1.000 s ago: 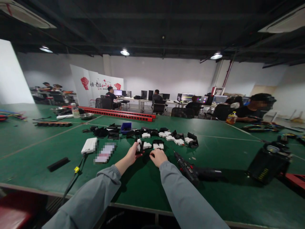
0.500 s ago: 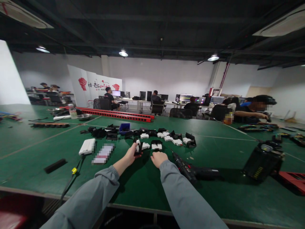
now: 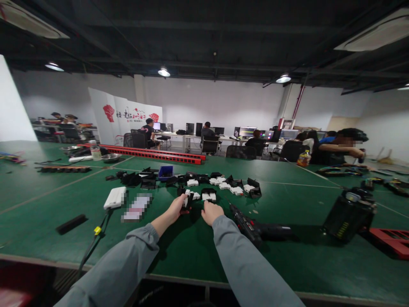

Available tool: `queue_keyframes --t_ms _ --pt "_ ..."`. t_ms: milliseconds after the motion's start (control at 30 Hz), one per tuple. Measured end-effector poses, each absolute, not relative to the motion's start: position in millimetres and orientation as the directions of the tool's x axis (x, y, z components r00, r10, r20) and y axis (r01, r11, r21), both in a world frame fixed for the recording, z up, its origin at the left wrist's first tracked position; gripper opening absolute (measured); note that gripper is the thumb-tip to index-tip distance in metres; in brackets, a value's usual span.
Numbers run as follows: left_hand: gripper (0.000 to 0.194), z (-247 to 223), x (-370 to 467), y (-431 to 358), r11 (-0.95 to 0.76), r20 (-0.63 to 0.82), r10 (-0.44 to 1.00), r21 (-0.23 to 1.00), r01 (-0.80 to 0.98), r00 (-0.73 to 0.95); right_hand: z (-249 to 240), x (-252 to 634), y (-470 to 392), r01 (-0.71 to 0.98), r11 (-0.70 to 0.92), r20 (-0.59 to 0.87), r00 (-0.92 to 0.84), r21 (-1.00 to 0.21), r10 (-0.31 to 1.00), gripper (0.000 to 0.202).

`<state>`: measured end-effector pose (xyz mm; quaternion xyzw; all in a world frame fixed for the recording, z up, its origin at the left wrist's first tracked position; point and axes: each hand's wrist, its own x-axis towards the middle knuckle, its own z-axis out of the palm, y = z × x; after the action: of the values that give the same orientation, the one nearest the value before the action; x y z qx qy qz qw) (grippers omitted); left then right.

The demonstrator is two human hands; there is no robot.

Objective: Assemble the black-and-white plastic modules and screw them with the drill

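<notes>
My left hand [image 3: 176,208] is closed round a black-and-white part [image 3: 185,201], held just above the green table [image 3: 179,251]. To its right, my right hand [image 3: 212,212] has its fingers curled near the front of another black-and-white part [image 3: 208,195]; whether its fingertips pinch anything is too small to tell. Several more black housings with white blocks [image 3: 236,190] lie in a loose row beyond both hands. A black power screwdriver [image 3: 251,224] rests on its side to the right of my right forearm.
A blue bin [image 3: 165,172] stands behind the parts, with long red rails [image 3: 153,153] farther back. On the left lie a white power bank [image 3: 115,198] with a cable and a phone [image 3: 137,207]. A black container [image 3: 347,215] stands right. A person works at the far right.
The view has shifted slightly. My left hand has tilted the held part a little, and its white side shows more. My right hand has hardly moved. The person at the far right has raised a hand.
</notes>
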<state>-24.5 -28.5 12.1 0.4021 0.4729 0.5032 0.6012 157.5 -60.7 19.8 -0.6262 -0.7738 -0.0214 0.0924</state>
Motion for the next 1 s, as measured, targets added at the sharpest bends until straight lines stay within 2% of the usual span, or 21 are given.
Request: queue_keyframes --t_ms 300,1000 --pt "0.026 7.8 -22.9 -26.7 0.146 -0.140 0.989 0.977 -0.157 0.049 18.4 157.0 -60.3 0.965 0.237 0.187 -0.214 -0.110 0.959 0.018" --pt "0.030 -1.9 -25.8 -22.4 0.077 -0.067 0.994 0.992 -0.102 0.091 13.5 157.3 -58.0 0.949 0.281 0.186 -0.252 -0.146 0.950 0.021"
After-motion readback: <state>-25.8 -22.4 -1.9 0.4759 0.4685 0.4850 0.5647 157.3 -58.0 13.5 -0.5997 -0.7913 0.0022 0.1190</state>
